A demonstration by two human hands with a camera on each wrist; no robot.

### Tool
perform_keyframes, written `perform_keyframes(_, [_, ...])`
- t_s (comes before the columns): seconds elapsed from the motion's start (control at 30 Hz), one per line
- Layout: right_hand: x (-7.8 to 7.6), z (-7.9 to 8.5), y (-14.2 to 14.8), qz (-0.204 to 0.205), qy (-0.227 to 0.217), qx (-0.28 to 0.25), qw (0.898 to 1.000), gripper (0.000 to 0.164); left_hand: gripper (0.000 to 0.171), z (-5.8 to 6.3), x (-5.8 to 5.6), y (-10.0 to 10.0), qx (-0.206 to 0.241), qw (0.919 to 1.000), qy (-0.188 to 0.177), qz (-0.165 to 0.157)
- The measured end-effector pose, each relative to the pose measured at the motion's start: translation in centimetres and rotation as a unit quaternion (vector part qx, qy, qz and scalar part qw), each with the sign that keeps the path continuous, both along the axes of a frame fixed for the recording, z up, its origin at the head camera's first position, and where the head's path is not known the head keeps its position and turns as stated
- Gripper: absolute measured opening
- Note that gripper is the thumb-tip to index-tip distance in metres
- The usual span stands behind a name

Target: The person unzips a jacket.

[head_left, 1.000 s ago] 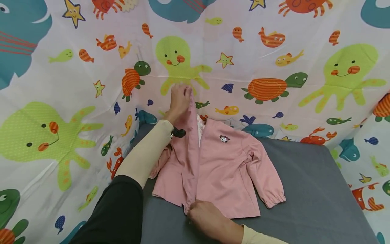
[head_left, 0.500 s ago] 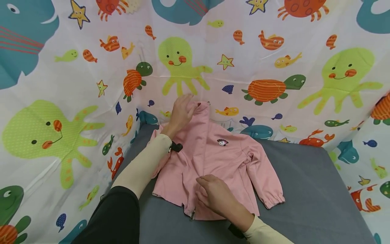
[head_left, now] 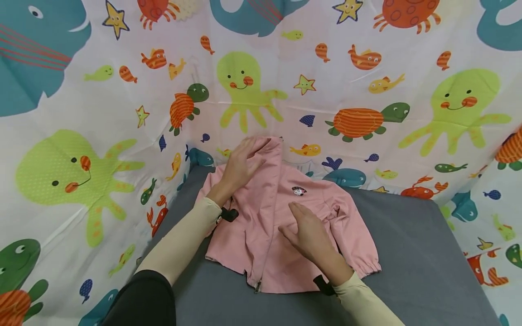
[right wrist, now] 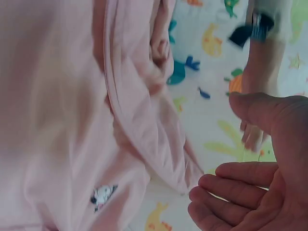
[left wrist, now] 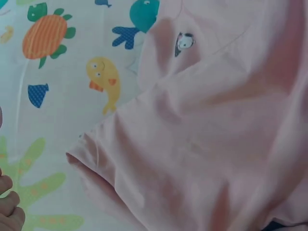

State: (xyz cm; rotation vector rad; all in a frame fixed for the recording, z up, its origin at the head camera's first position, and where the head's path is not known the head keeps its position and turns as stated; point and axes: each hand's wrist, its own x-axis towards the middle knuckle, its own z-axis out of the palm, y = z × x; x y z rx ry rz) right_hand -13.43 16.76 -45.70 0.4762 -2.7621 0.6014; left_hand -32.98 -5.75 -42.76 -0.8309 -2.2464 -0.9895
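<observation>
A pink child's jacket (head_left: pixel 265 217) lies front up, its left-hand front panel folded across the middle and its collar standing up at the top. A small cartoon patch (head_left: pixel 299 191) sits on the chest, and a zipper end (head_left: pixel 258 286) shows at the hem. My left hand (head_left: pixel 238 167) is over the jacket's upper left near the collar, fingers extended and holding nothing. Over the right half of the jacket is my right hand (head_left: pixel 307 231), fingers straight and thumb apart. In the right wrist view that hand (right wrist: pixel 240 192) is spread beside the collar corner.
The jacket rests on a grey padded surface (head_left: pixel 408 253). A white curtain (head_left: pixel 285 59) printed with sea animals rises close behind the collar and along both sides. Dark bands (head_left: pixel 324 285) sit on the wrists.
Both hands have let go of the front panel's edge, which has dropped across the jacket. The right hand has moved up and right from the hem; the left has come down slightly.
</observation>
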Motion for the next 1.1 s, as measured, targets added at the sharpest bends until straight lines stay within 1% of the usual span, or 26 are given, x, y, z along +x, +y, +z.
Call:
perform_keyframes(0.1, [-0.6,0.5,0.5,-0.014,-0.015,0.0,1.0,0.084,0.066,0.1,1.3,-0.4,0.0,0.9997,0.003,-0.023])
perform_keyframes(0.17, [-0.8,0.6,0.8,-0.017,-0.025,0.005,1.0,0.091,0.07,-0.1,2.1,-0.6,-0.003,0.9995,0.001,-0.032])
perform_keyframes(0.23, [-0.9,0.7,0.9,-0.02,-0.034,0.01,0.999,0.096,0.074,-0.6,3.1,-1.0,-0.017,0.9996,-0.008,-0.023])
perform_keyframes(0.37, [-0.9,0.6,1.1,-0.021,-0.045,0.014,0.999,0.101,0.077,-1.8,5.1,-1.7,-0.042,0.9977,-0.051,-0.013])
perform_keyframes(0.4, [-0.9,0.6,1.2,-0.021,-0.049,0.013,0.998,0.101,0.077,-2.2,5.6,-1.8,-0.05,0.9969,-0.06,-0.011])
perform_keyframes(0.5, [-0.7,0.5,1.2,-0.018,-0.064,0.008,0.998,0.102,0.075,-3.3,7.2,-2.2,-0.064,0.9938,-0.087,-0.025])
perform_keyframes(0.6, [-0.5,0.3,1.3,-0.012,-0.075,0.007,0.997,0.103,0.074,-4.6,8.9,-2.4,-0.074,0.9904,-0.11,-0.038])
perform_keyframes(0.7, [-0.3,-0.1,1.2,-0.005,-0.077,0.007,0.997,0.101,0.072,-6.2,10.5,-2.8,-0.079,0.9864,-0.135,-0.05])
perform_keyframes(0.93, [0.0,-1.2,0.9,0.005,-0.091,-0.005,0.996,0.1,0.071,-10.2,12.8,-3.5,-0.089,0.9815,-0.156,-0.066])
perform_keyframes(1.0, [0.1,-1.6,0.8,0.007,-0.091,0.0,0.996,0.1,0.072,-11.0,13.5,-3.6,-0.095,0.9793,-0.163,-0.074])
perform_keyframes(1.1, [0.3,-2.3,0.6,0.007,-0.096,0.007,0.995,0.101,0.076,-12.0,14.7,-3.7,-0.108,0.9738,-0.18,-0.087])
